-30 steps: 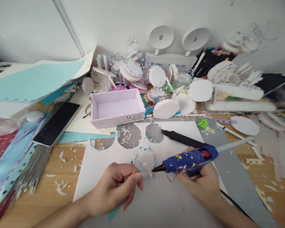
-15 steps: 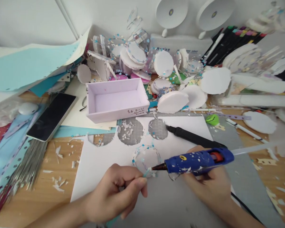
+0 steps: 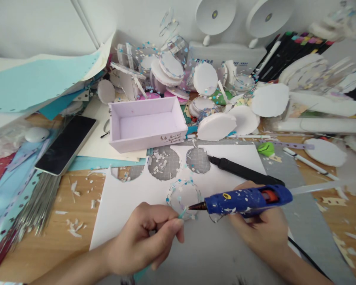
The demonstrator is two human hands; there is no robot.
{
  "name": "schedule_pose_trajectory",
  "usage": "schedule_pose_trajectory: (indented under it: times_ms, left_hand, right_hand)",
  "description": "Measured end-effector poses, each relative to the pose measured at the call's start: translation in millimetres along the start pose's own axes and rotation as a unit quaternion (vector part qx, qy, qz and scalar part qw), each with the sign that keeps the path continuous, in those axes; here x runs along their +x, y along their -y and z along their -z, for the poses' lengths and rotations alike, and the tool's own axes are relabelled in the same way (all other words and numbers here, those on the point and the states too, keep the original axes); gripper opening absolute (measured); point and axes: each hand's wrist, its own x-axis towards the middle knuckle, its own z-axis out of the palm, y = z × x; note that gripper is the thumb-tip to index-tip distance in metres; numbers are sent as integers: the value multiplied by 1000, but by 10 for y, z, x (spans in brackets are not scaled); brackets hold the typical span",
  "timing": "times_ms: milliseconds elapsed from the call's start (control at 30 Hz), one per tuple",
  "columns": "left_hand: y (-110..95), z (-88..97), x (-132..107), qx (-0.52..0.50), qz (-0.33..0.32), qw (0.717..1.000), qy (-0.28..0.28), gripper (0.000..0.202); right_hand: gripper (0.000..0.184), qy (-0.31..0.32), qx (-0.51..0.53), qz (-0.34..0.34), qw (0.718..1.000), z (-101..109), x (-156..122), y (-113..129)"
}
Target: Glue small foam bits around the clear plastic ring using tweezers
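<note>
My right hand (image 3: 259, 227) is wrapped round a blue hot glue gun (image 3: 240, 201), spotted with white bits, a clear glue stick (image 3: 314, 187) leaving its back end. Its dark nozzle points left, at the tip of a thin turquoise strip (image 3: 182, 214) pinched between the thumb and fingers of my left hand (image 3: 154, 237). Nozzle and strip tip meet or nearly touch; I cannot tell which. Just behind them lies a wire ring (image 3: 169, 198) dotted with small blue and white pieces, on a white sheet (image 3: 121, 206) with round holes cut in it.
A pale lilac open box (image 3: 148, 142) stands behind the sheet. A black pen-like tool (image 3: 243, 171) lies across the sheet's right side. A phone (image 3: 67, 144) and a bundle of wires (image 3: 37, 206) are at left. White foam discs (image 3: 216, 126) crowd the back, with markers (image 3: 281, 57) at right.
Both hands hold nearly the same pose. The glue gun has shifted very slightly left and up, its nozzle still at the strip's tip. The whole view has moved a little.
</note>
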Motion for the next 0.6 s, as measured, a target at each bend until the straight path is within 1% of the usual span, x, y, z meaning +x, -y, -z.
schedule_pose_trajectory:
  times_ms: [233,367,433,500,533,600]
  left_hand:
    - [1,7,-6,10,3,1000,0,45]
    - [-9,-6,-15,6,0,1000,-5,44]
    - [-16,-12,-3,7,-7,1000,-13,43]
    - [-23,-15,11,5,-17,999,-28,41]
    - [-26,-15,16,1,-24,999,-36,41]
    - [-32,-11,14,-5,-41,998,-57,40]
  right_hand:
    - [13,-5,-37,4,999,10,34,34]
    - [14,-42,-77,-12,996,-28,22,49]
    - [17,-95,-96,-40,990,-21,23,15]
    - [20,-172,-113,-60,977,50,49,-63]
    - [21,-213,-124,-59,967,117,71,-117]
    - [24,-279,-142,-33,949,310,116,-249]
